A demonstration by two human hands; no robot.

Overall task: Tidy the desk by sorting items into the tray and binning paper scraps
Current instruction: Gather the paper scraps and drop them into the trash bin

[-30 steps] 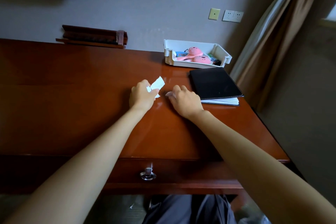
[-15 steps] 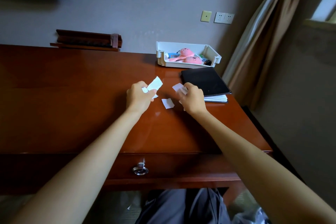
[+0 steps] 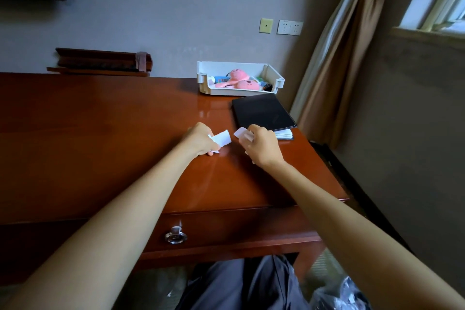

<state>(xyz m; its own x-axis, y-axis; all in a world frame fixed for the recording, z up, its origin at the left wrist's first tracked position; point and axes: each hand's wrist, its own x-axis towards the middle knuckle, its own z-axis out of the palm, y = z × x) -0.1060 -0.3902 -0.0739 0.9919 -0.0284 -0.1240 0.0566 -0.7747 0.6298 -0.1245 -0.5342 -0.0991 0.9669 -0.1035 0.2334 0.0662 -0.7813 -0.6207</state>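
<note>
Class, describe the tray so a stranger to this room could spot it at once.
Follow the wooden desk to its far right corner, by the curtain. The tray sits there, just behind the black folder. It alone is white plastic, holding pink plush toys.

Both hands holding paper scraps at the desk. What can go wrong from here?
1. The left hand and right hand each pinch several loose paper scraps; one may slip out in transit.
2. The plastic bag, if that is the bin, sits low at the frame's edge, so a drop may miss. A white bit already lies on the floor.
</note>
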